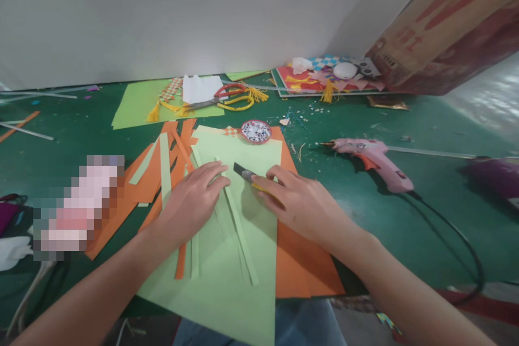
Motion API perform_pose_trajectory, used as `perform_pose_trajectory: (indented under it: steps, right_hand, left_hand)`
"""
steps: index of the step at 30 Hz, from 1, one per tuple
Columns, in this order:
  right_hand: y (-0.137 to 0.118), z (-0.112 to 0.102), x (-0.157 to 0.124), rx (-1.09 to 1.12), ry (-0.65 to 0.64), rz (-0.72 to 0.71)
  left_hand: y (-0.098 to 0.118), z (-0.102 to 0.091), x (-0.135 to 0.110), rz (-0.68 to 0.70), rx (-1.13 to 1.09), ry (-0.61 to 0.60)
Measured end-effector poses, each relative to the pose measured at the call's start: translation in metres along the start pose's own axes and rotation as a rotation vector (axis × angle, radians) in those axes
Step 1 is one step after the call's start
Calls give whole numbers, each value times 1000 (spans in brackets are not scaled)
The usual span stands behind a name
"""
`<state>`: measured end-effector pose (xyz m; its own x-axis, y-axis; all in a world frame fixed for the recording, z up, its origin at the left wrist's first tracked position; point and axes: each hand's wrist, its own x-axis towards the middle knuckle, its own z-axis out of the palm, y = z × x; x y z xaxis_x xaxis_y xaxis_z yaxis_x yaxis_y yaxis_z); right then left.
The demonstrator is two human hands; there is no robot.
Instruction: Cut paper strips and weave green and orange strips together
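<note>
My right hand (298, 200) is closed around a utility knife (245, 173) with a dark blade and a yellow handle. The blade points up and left, above a light green paper sheet (251, 248). My left hand (198, 189) is over the left part of this sheet, its fingers bent and slightly apart. A narrow green paper strip (239, 232) passes beneath its fingertips; a firm grip on it does not show. More green strips (165, 165) and orange paper strips (180, 262) lie around and under the left hand. Orange sheets (304, 265) show beneath the green one.
A pink glue gun (368, 157) with a black cord lies at right. Behind the sheet are a round dish of small beads (256, 131), scissors (227, 100) and yellow tassels (327, 92). A paper bag (446, 32) stands back right. A pixelated object (81, 211) is at left.
</note>
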<state>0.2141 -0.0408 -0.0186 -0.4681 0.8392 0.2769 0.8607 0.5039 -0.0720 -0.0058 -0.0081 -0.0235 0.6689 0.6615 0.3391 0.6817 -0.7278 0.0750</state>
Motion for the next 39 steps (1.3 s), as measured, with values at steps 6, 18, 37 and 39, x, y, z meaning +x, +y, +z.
perform_pose_trajectory:
  steps: [6, 18, 37, 39]
  right_hand:
    - [-1, 0, 0, 4, 10, 0]
    - [0, 1, 0, 7, 12, 12]
    - [-3, 3, 1, 20, 56, 7]
    - [-3, 4, 1, 22, 63, 13]
  left_hand:
    - [-1, 0, 0, 18, 30, 6]
    - [-5, 4, -1, 50, 41, 56]
    - [7, -23, 7, -575, -888, 152]
    - [6, -24, 8, -623, -983, 156]
